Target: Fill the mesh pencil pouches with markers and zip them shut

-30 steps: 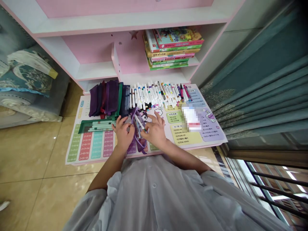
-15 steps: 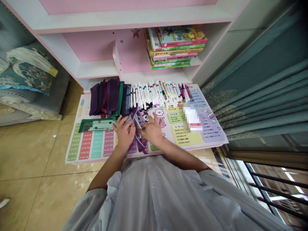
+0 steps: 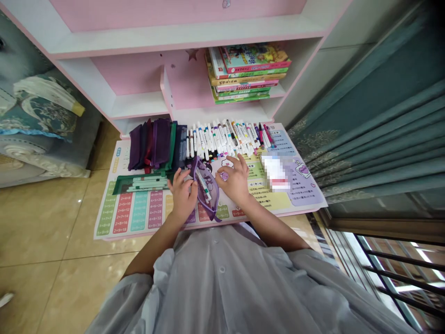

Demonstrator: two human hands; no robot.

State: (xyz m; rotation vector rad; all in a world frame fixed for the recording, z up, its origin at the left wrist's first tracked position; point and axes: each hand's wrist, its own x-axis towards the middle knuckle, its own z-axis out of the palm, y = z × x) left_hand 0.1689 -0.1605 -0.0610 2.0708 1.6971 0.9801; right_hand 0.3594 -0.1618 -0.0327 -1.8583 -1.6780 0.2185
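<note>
A purple zip pencil pouch (image 3: 213, 189) lies with its mouth spread wide, and a few white markers (image 3: 204, 186) are inside. My left hand (image 3: 183, 192) pinches the pouch's left edge between thumb and fingertips. On the opposite side, the thumb and forefinger of my right hand (image 3: 234, 180) are closed on its right edge, the other fingers raised. Left of my left hand is a green pouch (image 3: 121, 184) with several pale green markers (image 3: 149, 182) in it. Beyond the hands, many white markers (image 3: 219, 138) lie in a row.
Several dark pouches (image 3: 162, 139) are lined up at the back left of the printed desk mat (image 3: 167, 222). A blurred white item (image 3: 276, 171) lies at the right. Books (image 3: 250, 69) are stacked on the pink shelf behind. A curtain (image 3: 361, 120) hangs at right.
My right hand has moved from over the pouch to its right edge. The pouch mouth is now spread wider, showing the markers inside. The view has shifted slightly.
</note>
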